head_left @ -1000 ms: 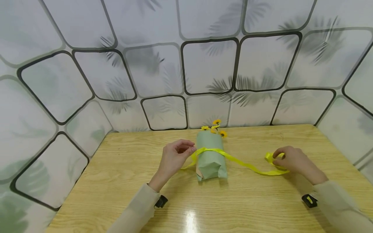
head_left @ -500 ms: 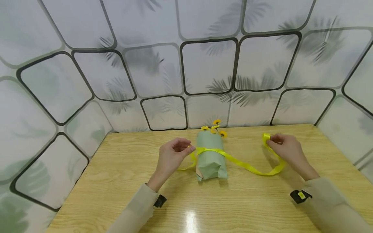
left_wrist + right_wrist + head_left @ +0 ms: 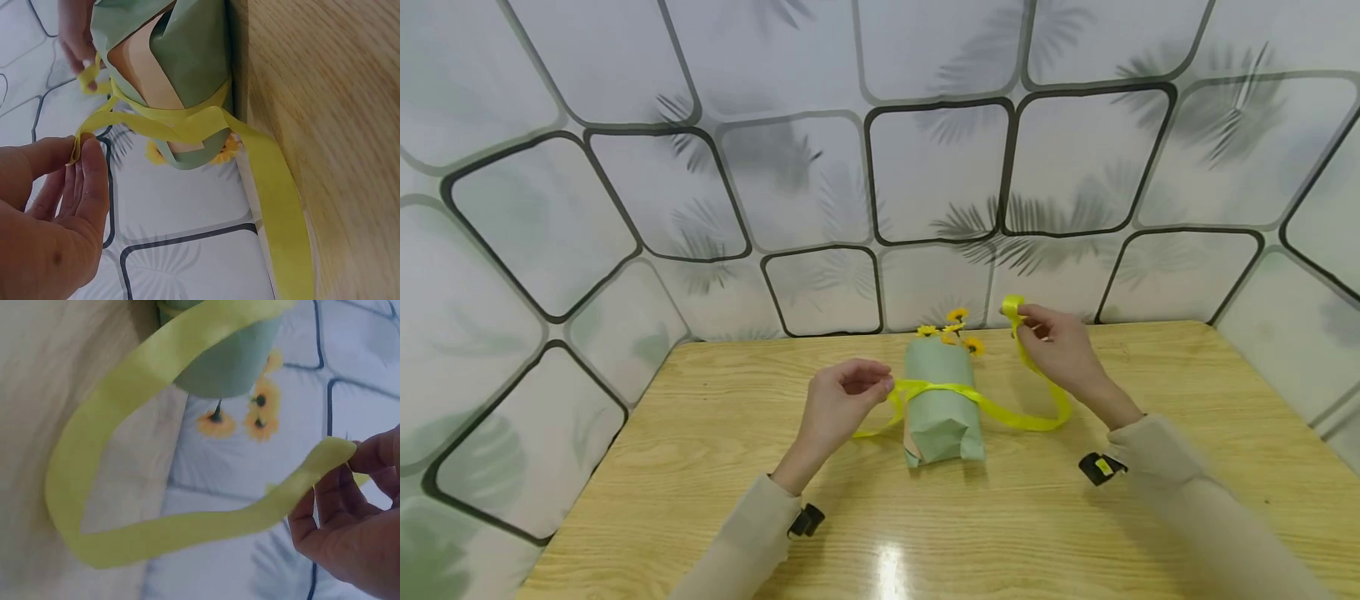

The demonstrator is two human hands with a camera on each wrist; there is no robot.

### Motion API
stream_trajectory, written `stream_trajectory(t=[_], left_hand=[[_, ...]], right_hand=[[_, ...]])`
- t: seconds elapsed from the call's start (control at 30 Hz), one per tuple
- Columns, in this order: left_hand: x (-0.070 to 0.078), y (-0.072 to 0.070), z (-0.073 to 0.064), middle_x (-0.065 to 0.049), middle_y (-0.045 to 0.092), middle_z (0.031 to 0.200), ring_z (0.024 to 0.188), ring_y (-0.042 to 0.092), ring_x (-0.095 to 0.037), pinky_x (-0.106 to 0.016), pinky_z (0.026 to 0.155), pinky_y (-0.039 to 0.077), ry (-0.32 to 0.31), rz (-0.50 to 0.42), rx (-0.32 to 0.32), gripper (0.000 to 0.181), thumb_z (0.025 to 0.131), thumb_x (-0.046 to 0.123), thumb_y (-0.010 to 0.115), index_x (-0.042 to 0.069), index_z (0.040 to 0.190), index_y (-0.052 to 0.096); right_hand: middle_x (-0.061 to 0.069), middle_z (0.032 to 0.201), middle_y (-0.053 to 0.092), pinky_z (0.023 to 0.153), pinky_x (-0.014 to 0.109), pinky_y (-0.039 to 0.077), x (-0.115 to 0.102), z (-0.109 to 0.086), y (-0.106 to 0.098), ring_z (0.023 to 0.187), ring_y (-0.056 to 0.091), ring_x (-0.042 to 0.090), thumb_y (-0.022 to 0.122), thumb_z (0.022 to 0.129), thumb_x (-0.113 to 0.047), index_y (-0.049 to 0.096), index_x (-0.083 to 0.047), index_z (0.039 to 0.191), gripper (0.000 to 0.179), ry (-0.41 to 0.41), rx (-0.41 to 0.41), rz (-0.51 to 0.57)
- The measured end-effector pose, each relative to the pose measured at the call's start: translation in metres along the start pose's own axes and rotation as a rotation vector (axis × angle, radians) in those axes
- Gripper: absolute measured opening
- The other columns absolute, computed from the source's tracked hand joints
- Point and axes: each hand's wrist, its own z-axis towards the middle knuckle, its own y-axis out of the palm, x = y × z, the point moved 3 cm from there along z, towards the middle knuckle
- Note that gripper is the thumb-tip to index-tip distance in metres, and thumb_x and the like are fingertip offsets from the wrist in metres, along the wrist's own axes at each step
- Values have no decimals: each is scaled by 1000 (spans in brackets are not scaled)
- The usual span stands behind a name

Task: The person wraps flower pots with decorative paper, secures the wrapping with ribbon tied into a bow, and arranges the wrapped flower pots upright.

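A bouquet wrapped in pale green paper (image 3: 940, 417) lies on the table, yellow-orange flowers (image 3: 957, 327) showing at its far end. A yellow ribbon (image 3: 1022, 419) runs around its middle. To the left of the bouquet, my left hand (image 3: 841, 404) pinches the ribbon between thumb and forefinger; in the left wrist view a loose tail hangs past the paper. My right hand (image 3: 1063, 350), raised at the bouquet's far right, pinches the ribbon's other length near its end. Between that hand and the bouquet the ribbon sags in a wide loop, seen large in the right wrist view.
The wooden table (image 3: 700, 483) ends at the back against a wall covering (image 3: 940, 167) printed with rounded frames and leaf shadows, which also rises at both sides. Black wrist straps (image 3: 1102, 468) sit at the sleeve cuffs.
My right hand has lifted and moved left toward the flowers, carrying the ribbon end and narrowing the loop. My left hand has shifted slightly left, still pinching the ribbon. The bouquet stays put.
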Motion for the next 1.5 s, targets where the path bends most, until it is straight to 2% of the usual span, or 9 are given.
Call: stream_trajectory(t=[0.1,0.2,0.4,0.6,0.73,0.83,1.03,1.3,1.5], left_hand=[[0,0,0,-6,79,98,84,74,-15,-24,74,61,1,-5,-11,15,91,11,78,14,106,79],[0,0,-1,-6,79,98,83,74,-15,-24,74,61,5,0,-16,15,91,12,78,15,106,79],[-2,0,0,-4,79,97,83,74,-13,-24,74,61,11,23,-13,13,91,14,78,17,104,79],[-2,0,0,-3,79,96,81,74,-13,-23,72,60,8,39,-9,11,91,15,79,17,102,79],[-1,1,0,-4,79,97,82,75,-14,-23,73,61,19,37,-15,10,92,15,78,17,102,79],[-1,2,-1,-5,79,97,82,75,-14,-23,73,61,16,33,-21,11,92,14,78,15,102,79],[-1,2,-2,-3,79,96,81,74,-12,-23,74,60,15,65,-13,10,92,15,78,15,102,80],[0,2,1,-4,80,100,86,75,-14,-24,75,61,27,60,24,13,92,17,78,14,105,80],[2,4,4,-11,76,104,89,77,-34,-45,78,63,9,-67,82,20,92,12,78,7,111,75]], right_hand=[[22,105,73,72,32,55,-24,8,19,86,67,27,51,100,-1,69,4,127,33,-153,-53,-60],[14,95,70,70,32,52,-45,13,37,78,61,21,51,99,3,71,1,124,33,-287,-120,-70],[4,88,65,67,27,43,-71,13,65,75,50,13,55,98,3,75,-7,119,30,-379,-196,-58],[5,87,67,67,27,48,-89,14,77,75,57,13,59,97,2,76,-4,113,24,-462,-152,-34],[6,89,68,66,27,51,-95,16,81,75,61,15,60,97,1,76,-3,113,23,-468,-134,-59],[8,93,71,67,27,54,-92,17,85,78,64,17,61,95,-1,76,-1,113,23,-418,-184,-108],[12,108,76,81,38,60,-81,11,88,94,72,24,66,95,-7,74,-1,118,25,-326,-295,-155],[10,104,74,79,43,58,-76,1,85,93,70,29,74,91,-8,78,-4,106,16,-448,-264,-52],[4,96,74,75,34,53,-75,-4,87,87,68,23,83,86,-15,80,-7,102,18,-537,-249,-4]])
